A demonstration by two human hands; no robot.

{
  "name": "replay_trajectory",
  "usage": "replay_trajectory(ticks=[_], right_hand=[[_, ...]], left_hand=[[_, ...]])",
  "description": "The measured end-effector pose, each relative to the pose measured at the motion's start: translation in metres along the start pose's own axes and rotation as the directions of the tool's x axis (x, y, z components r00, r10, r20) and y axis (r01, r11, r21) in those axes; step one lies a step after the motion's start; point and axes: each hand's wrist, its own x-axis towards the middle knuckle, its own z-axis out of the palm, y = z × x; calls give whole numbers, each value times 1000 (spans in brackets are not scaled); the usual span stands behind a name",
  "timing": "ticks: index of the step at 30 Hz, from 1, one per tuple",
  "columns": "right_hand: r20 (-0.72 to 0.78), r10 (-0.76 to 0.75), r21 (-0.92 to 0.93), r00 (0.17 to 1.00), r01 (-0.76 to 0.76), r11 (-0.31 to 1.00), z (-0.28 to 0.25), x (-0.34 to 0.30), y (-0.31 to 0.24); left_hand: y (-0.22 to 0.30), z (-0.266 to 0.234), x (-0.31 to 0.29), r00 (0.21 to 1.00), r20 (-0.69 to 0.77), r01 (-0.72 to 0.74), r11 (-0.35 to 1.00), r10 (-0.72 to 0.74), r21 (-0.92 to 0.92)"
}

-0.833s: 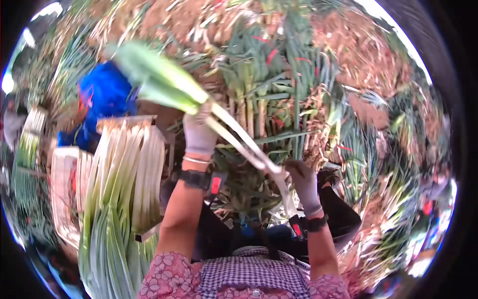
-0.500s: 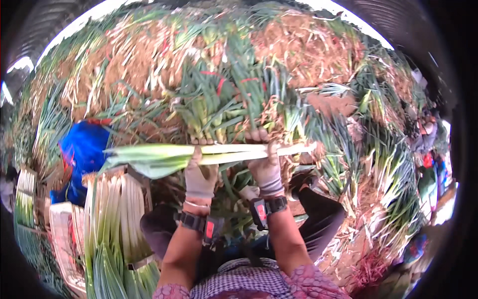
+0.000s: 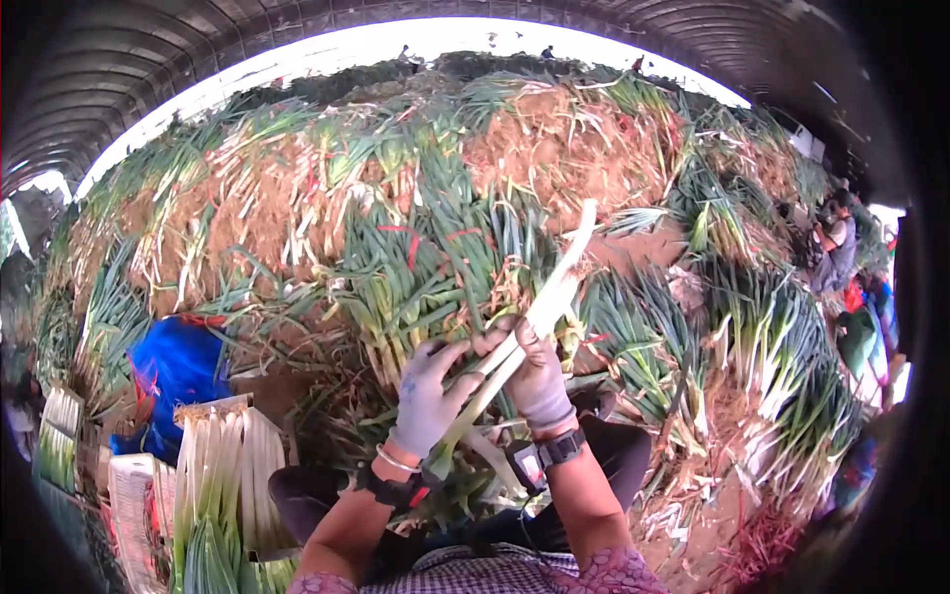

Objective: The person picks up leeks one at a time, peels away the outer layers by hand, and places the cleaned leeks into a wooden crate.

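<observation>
A pair of long leeks (image 3: 534, 322), pale stalks pressed together, slants up and away to the right in front of me. My right hand (image 3: 539, 381), in a pale glove with dirty fingertips, is closed round the stalks, its thumb on top. My left hand (image 3: 427, 396), gloved too, is just left of the lower stalks. Its thumb and fingers are apart and curved, with the tips close to the stalks; whether they touch cannot be made out. The leaf ends run down toward my lap, partly hidden behind my left hand and wrist.
Loose leeks (image 3: 396, 297) lie heaped beyond my hands, some with red ties. Trimmed leeks (image 3: 223, 465) stand stacked in a crate at the left, near a blue bag (image 3: 176, 371). More leeks (image 3: 782, 346) cover the ground at the right, where another person (image 3: 836, 243) sits.
The leeks have swung from lying level across both hands to a steep slant, pale ends up. My left hand has let go and opened; my right hand still grips. The view has tilted upward.
</observation>
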Motion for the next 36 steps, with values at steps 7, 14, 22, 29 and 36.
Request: replay_trajectory(ticks=[7,14,22,29,36], right_hand=[[125,73,360,989,-114,926,28,8,-12],[260,25,216,965,-83,973,85,13,-27],[648,-436,319,625,296,900,137,30,-149],[926,-106,325,362,-622,713,221,125,-49],[584,659,-138,473,-743,655,265,-2,206]], left_hand=[[-25,-11,-48,885,317,444,821,-341,-358],[-13,-25,-91,970,89,235,963,-224,-135],[-33,-116,-24,850,-464,-39,909,249,415],[148,-380,-84,876,-100,94,35,472,995],[118,-417,-271,682,-612,361,-545,-399,757]])
